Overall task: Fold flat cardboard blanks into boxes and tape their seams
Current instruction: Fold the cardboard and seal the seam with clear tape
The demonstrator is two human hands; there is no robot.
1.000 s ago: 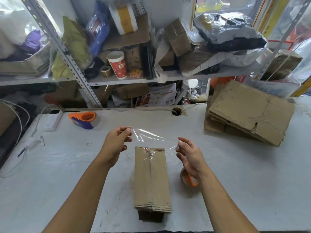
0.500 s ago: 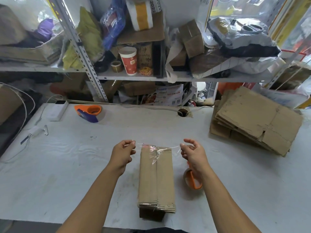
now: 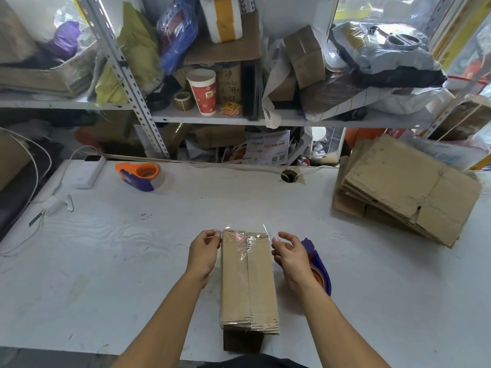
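Cluttered metal shelves [image 3: 148,112] packed with bags, cardboard and a red paper cup [image 3: 202,92] stand behind a white counter [image 3: 111,248]. Near its front edge, at the middle, sits a folded cardboard box [image 3: 248,281] with its two top flaps meeting along a centre seam. A strip of clear tape [image 3: 243,239] lies crinkled across the far end of that seam, its ends standing up past both sides. At the box's left far corner the left hand [image 3: 204,252] pinches the tape end, its grip closed on it between thumb and fingertips. By the right far corner the right hand [image 3: 289,254] hovers with fingers loosely curled and apart; whether it touches the tape I cannot tell. Just behind that hand lies a tape dispenser [image 3: 320,269] with a purple frame. A second, orange dispenser [image 3: 138,175] rests far left beside a white power bank [image 3: 89,171], and a stack of flat cardboard blanks [image 3: 403,189] sits far right
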